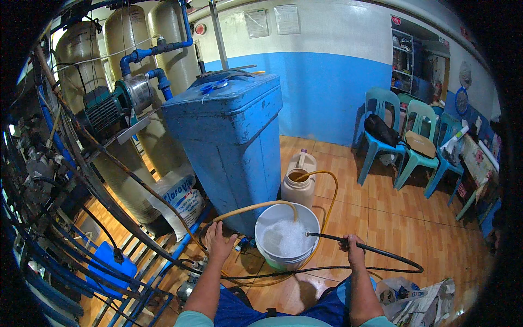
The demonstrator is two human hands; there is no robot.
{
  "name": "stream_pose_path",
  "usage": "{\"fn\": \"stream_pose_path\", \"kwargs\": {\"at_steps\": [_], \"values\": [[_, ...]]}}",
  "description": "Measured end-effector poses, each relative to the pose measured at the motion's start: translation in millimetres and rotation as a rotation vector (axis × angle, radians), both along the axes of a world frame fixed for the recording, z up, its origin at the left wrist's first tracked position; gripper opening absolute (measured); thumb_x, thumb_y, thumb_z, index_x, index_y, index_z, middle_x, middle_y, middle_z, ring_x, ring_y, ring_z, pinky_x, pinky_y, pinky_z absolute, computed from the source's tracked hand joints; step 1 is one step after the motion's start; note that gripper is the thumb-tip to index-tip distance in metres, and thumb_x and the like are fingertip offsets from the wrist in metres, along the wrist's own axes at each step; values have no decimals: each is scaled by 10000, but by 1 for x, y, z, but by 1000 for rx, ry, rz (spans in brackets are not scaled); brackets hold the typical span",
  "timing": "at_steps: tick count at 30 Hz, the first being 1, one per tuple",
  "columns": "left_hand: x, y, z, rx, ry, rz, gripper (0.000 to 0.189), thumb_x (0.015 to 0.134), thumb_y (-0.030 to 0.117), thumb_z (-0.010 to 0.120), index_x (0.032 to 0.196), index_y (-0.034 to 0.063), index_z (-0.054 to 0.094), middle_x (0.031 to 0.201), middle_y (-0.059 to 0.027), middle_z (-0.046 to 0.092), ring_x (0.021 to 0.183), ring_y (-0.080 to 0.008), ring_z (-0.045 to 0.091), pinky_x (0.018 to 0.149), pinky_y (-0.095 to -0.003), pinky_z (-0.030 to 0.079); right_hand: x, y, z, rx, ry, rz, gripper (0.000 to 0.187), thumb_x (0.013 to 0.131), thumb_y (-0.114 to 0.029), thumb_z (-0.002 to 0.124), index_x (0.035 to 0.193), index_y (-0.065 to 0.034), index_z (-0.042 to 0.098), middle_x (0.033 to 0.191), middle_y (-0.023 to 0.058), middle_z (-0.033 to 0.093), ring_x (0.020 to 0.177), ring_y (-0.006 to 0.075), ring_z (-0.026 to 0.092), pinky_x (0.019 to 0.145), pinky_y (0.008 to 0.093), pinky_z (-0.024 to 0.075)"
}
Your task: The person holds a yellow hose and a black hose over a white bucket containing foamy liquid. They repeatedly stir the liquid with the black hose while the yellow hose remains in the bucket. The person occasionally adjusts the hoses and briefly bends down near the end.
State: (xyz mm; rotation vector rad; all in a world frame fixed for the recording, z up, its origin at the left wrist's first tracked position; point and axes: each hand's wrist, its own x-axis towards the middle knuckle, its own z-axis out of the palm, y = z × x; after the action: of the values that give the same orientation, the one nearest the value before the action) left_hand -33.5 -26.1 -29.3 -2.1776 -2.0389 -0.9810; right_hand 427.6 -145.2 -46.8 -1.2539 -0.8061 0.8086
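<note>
A white plastic bucket point(263, 239) stands on the floor before me, with foamy water inside. My right hand point(352, 246) grips a black hose point(384, 252), whose end reaches over the bucket's right side. My left hand point(219, 242) lies by a tan hose point(249, 207), its fingers spread near or against it; that hose curves down into the bucket. Behind the bucket, a plastic jug with a wide opening point(298, 192) has a thin yellow hose point(336, 184) in its mouth. The thin hose loops down around the bucket's right side.
A tall blue plastic tank point(241, 163) stands behind the bucket. On the left are a motor pump point(110, 106), pipes, a blue jerrycan point(111, 267) and a printed bag point(179, 200). Plastic bags point(429, 300) lie at lower right; chairs point(380, 139) stand along the right.
</note>
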Motion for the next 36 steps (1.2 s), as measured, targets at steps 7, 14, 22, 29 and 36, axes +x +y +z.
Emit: {"fn": "stream_pose_path", "kwargs": {"at_steps": [7,14,22,29,36], "values": [[1,-2,3,-19,5,10,775,807,451,688,1413,63,399,1471,-193,345,1361,-383,291,1118,-491,234,0,-2,3,-20,-2,6,310,981,-296,508,950,-7,616,798,121,666,692,185,664,612,298,554],[1,-1,1,-4,4,6,773,804,445,693,1411,65,402,1465,-192,352,1362,-378,290,1120,-490,231,2,-2,1,-13,-13,9,302,981,-287,506,948,-6,614,786,122,668,698,185,664,610,301,551],[3,-3,7,-36,-15,14,769,809,437,697,1412,62,404,1468,-196,349,1364,-380,287,1117,-496,228,-2,-4,7,5,-15,13,360,981,-326,500,953,15,613,785,124,657,662,189,637,627,310,538],[1,-4,7,-30,-1,9,767,815,432,693,1417,58,399,1473,-194,342,1369,-381,277,1119,-495,224,-6,-4,10,15,8,7,310,984,-287,503,960,2,612,788,124,666,672,185,645,624,305,540],[0,-1,1,16,-14,-15,787,804,421,714,1420,53,390,1453,-200,356,1352,-372,302,1110,-478,240,-4,-4,7,-6,0,-3,313,976,-283,514,956,11,620,784,124,661,674,188,643,636,312,547]]}}
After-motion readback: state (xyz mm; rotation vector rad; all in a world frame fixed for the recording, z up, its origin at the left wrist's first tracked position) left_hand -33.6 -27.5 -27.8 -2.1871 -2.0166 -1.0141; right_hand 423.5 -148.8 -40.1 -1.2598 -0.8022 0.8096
